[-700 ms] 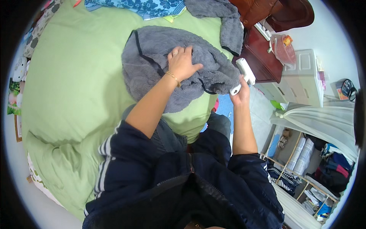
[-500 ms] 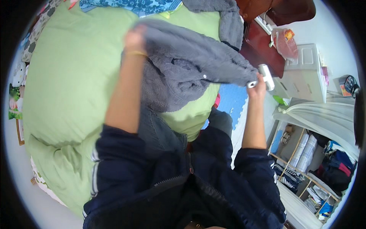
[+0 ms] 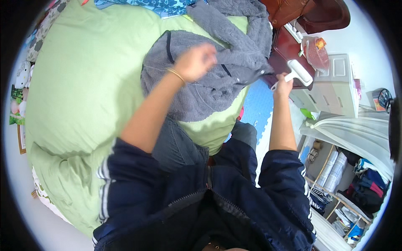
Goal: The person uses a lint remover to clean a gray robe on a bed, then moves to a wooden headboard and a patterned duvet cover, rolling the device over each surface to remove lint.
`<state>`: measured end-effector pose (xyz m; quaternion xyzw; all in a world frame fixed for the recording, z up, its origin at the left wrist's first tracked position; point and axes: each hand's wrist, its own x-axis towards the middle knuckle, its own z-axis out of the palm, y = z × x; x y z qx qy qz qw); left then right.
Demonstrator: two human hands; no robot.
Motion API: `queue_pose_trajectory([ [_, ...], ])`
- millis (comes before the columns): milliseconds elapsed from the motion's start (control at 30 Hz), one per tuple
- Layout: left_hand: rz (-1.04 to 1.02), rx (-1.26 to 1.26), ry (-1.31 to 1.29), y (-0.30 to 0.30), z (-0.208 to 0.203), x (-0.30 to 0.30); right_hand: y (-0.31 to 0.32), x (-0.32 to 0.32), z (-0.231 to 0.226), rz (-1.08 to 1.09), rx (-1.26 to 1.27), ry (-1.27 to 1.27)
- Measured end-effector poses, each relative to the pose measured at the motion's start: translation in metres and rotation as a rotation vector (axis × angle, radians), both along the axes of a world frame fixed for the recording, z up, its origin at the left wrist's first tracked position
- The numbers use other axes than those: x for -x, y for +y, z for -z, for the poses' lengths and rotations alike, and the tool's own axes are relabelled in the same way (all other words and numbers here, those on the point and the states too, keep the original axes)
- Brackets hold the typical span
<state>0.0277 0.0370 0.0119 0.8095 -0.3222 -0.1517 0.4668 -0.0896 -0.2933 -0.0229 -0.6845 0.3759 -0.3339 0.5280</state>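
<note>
A grey fleece jacket (image 3: pixel 201 98) with dark trim and small light snaps lies spread on the green bedding. Over its middle is my left hand (image 3: pixel 195 62), its fingers smeared by motion, so their grip is unclear. My right hand (image 3: pixel 283 87), beyond the bed's right edge, is closed around the handle of a white lint roller (image 3: pixel 300 72) with a wide T-shaped head. The jacket's dark-trimmed edge reaches close to my right fingers; whether they touch it I cannot make out. One grey sleeve (image 3: pixel 224 31) stretches toward the far side.
Green bedding (image 3: pixel 79 96) covers the bed on the left, with blue patterned cloth (image 3: pixel 146 6) at its far edge. To the right are a dark red table (image 3: pixel 287 50), a pink basket (image 3: pixel 316 54), white drawers (image 3: pixel 335 85) and a curtained clothes shelf (image 3: pixel 335 167). Blue floor mat (image 3: pixel 256 106) shows beside the bed.
My left hand has moved right and slightly down from the far-left part of the jacket. The stretched grey fabric has dropped and rearranged, uncovering dark trim and a sleeve. The lint roller has turned in my right hand.
</note>
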Motion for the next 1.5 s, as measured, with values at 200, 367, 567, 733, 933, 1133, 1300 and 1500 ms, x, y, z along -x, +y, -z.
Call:
queue_pose_trajectory([
  [200, 0.14, -0.534, -0.438, -0.027, 0.067, 0.049, 0.057, 0.035, 0.016, -0.264, -0.136, 0.178],
  [367, 0.211, -0.284, -0.562, -0.003, -0.029, 0.044, 0.078, 0.056, -0.003, -0.303, -0.095, 0.217],
  [567, 0.433, -0.712, -0.326, 0.036, -0.02, 0.111, 0.116, 0.048, -0.01, -0.737, 0.029, 0.238],
  [733, 0.581, -0.978, -0.178, 0.025, 0.029, 0.129, 0.135, 0.016, -0.01, -1.317, 0.973, 0.459],
  [933, 0.637, -1.086, -0.108, 0.019, 0.041, 0.125, 0.068, -0.012, 0.032, -1.223, 1.248, 0.861],
  [1133, 0.621, -1.065, -0.049, 0.016, 0.043, 0.121, -0.027, -0.004, 0.022, -1.004, 1.625, 1.093],
  [1300, 0.456, -0.903, -0.044, 0.02, 0.048, 0.111, -0.078, 0.038, 0.009, -0.68, 1.451, 1.286],
  [1500, -0.186, -0.503, 0.06, 0.032, 0.073, 0.07, -0.001, 0.069, 0.008, -0.724, 1.218, 0.518],
])
